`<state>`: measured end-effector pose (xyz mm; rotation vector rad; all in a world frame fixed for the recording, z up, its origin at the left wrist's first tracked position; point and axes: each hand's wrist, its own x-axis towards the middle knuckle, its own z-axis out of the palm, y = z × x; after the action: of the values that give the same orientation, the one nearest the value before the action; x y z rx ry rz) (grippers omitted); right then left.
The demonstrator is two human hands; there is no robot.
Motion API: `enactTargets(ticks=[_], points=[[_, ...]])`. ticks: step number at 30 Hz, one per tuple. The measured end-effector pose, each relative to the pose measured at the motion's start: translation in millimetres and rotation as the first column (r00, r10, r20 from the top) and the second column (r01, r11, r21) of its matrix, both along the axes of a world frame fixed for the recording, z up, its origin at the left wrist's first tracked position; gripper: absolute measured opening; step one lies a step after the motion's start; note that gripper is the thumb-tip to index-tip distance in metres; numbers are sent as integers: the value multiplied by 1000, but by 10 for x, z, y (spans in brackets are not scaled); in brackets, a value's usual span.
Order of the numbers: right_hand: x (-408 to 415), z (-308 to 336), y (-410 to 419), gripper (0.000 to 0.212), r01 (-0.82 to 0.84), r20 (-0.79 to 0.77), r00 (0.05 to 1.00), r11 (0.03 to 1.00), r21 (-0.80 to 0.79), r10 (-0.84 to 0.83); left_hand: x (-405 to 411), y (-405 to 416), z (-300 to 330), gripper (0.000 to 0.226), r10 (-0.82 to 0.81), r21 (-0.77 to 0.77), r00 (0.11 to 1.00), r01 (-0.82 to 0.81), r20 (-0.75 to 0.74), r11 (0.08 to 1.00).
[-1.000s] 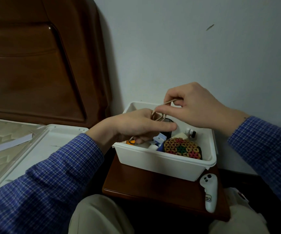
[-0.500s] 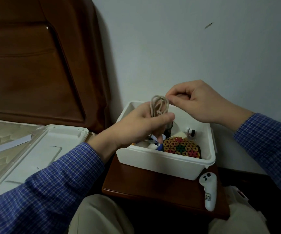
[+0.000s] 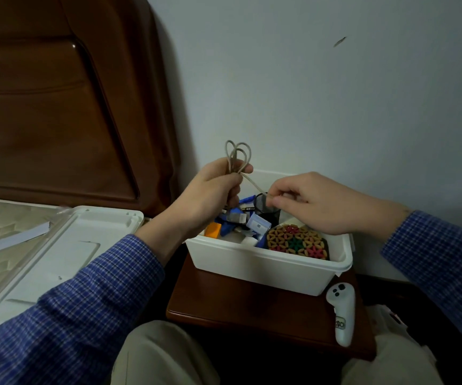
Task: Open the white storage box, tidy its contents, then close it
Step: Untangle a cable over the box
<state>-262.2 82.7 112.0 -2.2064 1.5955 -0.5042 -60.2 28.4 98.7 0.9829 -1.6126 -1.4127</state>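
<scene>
The left hand (image 3: pixel 210 190) is hiding the lower run of the looped beige cable (image 3: pixel 236 158), the right hand (image 3: pixel 316 202) is covering the far right corner of the white plastic storage box (image 3: pixel 266 268), and both blue checked sleeves (image 3: pixel 85 309) are running off the frame's edges.

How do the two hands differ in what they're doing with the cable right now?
The left hand grips the cable as a looped bundle, loops sticking up; the right hand pinches only its loose end. The left hand is raised above the white storage box; the right hand sits lower, over its contents. Both hold the same cable.
</scene>
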Motion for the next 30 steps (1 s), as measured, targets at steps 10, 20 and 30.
enactTargets(ticks=[10,20,30], points=[[207,183,169,24,-216,-329,919,976,35,215,-35,142,48,6,24,-320,808,206,588,925],[16,501,1,14,-173,-59,985,912,-372,163,-18,260,129,26,-368,-265,812,517,453,814],[-122,80,-104,9,61,532,844,997,40,-73,-28,246,148,20,-262,-208,964,249,-36,946]])
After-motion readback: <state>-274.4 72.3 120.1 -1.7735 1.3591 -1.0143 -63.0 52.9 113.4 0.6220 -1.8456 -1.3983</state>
